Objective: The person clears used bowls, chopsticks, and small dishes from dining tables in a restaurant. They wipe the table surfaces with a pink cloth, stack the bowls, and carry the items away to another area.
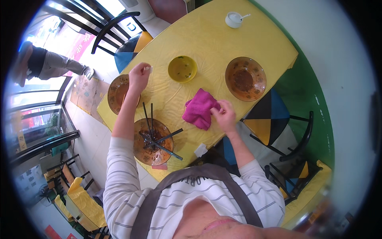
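My left hand (139,77) is raised above the left side of the table, fingers closed on a small white scrap of tissue (148,69). Below that forearm is a brown patterned bowl (115,95) with reddish residue, partly hidden by the arm. Slightly blurred, my right hand (224,117) pinches the right edge of a crumpled magenta cloth (199,110) on the table. A yellow bowl (182,69) holding thin liquid and green bits stands beyond the cloth. Nearer me, another brown bowl (153,158) has dark leftovers and several black chopsticks (167,137) across it.
A third stained brown bowl (245,79) sits at the right edge of the yellow-covered table (206,38). At the far end stands a white cup (233,20) with a spoon. A crumpled tissue (200,150) lies at the near edge. Chairs (265,118) flank the table; a person (53,62) is at far left.
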Demonstrator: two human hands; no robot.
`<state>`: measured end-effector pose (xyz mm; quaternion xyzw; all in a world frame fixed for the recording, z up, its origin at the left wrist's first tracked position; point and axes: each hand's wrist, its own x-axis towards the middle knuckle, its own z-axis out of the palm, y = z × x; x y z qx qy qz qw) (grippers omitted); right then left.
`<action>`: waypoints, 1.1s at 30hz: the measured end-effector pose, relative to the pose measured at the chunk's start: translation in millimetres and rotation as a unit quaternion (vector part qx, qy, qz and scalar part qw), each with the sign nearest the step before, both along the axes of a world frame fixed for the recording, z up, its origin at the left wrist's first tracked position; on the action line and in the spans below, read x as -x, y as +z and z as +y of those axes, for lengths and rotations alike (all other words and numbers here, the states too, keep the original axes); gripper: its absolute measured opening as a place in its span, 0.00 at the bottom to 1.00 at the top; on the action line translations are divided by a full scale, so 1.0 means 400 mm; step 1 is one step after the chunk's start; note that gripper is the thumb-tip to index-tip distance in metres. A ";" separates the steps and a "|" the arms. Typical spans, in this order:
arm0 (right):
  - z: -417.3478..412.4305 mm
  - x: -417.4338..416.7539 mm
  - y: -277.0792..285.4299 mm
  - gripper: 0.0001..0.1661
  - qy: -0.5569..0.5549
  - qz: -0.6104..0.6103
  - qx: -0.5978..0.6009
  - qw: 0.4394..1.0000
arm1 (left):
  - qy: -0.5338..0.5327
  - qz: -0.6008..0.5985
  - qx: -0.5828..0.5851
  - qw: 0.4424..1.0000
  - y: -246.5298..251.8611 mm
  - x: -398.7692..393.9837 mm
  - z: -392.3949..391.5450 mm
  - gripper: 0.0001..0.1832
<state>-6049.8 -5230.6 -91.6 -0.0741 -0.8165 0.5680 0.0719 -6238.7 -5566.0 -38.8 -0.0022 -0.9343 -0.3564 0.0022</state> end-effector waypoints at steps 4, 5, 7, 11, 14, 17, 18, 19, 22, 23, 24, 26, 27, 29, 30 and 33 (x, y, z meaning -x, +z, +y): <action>0.133 0.023 -0.046 0.21 -0.099 -0.155 0.433 0.883 | 0.038 0.052 -0.285 0.956 0.116 -0.171 -0.026 0.07; 0.147 0.032 -0.047 0.21 -0.108 -0.148 0.459 0.869 | 0.068 0.038 -0.315 0.946 0.141 -0.216 -0.046 0.06; 0.144 0.053 -0.064 0.22 -0.117 -0.138 0.518 0.836 | 0.120 0.048 -0.345 0.930 0.184 -0.292 -0.100 0.06; 0.130 0.080 -0.106 0.21 -0.149 -0.093 0.579 0.796 | 0.260 0.112 -0.358 0.890 0.238 -0.488 -0.212 0.05; 0.121 0.086 -0.125 0.19 -0.142 -0.069 0.590 0.792 | 0.346 0.128 -0.349 0.861 0.217 -0.647 -0.313 0.04; 0.098 0.083 -0.101 0.20 -0.145 -0.111 0.564 0.805 | 0.421 0.109 -0.398 0.808 0.177 -0.804 -0.363 0.05; 0.090 0.074 -0.096 0.20 -0.148 -0.124 0.549 0.813 | 0.436 0.114 -0.402 0.797 0.161 -0.852 -0.372 0.04; 0.079 0.069 -0.090 0.21 -0.148 -0.138 0.533 0.821 | 0.454 0.110 -0.395 0.791 0.141 -0.895 -0.379 0.04; 0.071 0.025 -0.084 0.18 -0.155 -0.172 0.502 0.833 | 0.517 0.093 -0.377 0.763 0.066 -1.009 -0.394 0.04; 0.084 0.013 -0.095 0.18 -0.146 -0.185 0.493 0.837 | 0.542 0.084 -0.375 0.748 0.034 -1.042 -0.400 0.04; 0.085 -0.001 -0.093 0.17 -0.158 -0.193 0.481 0.841 | 0.571 0.072 -0.376 0.726 0.013 -1.068 -0.399 0.04; 0.087 -0.039 -0.074 0.17 -0.155 -0.198 0.456 0.853 | 0.608 0.074 -0.393 0.686 -0.045 -1.120 -0.400 0.04; 0.097 -0.052 -0.066 0.16 -0.147 -0.203 0.443 0.861 | 0.625 0.077 -0.397 0.667 -0.070 -1.140 -0.394 0.03; 0.106 -0.074 -0.048 0.16 -0.137 -0.208 0.416 0.875 | 0.630 0.057 -0.411 0.656 -0.144 -1.197 -0.395 0.02; 0.108 -0.084 -0.035 0.16 -0.145 -0.204 0.413 0.876 | 0.627 0.043 -0.420 0.655 -0.177 -1.211 -0.393 0.02; 0.108 -0.109 -0.003 0.15 -0.158 -0.197 0.401 0.880 | 0.627 -0.058 -0.355 0.691 -0.259 -1.257 -0.388 0.08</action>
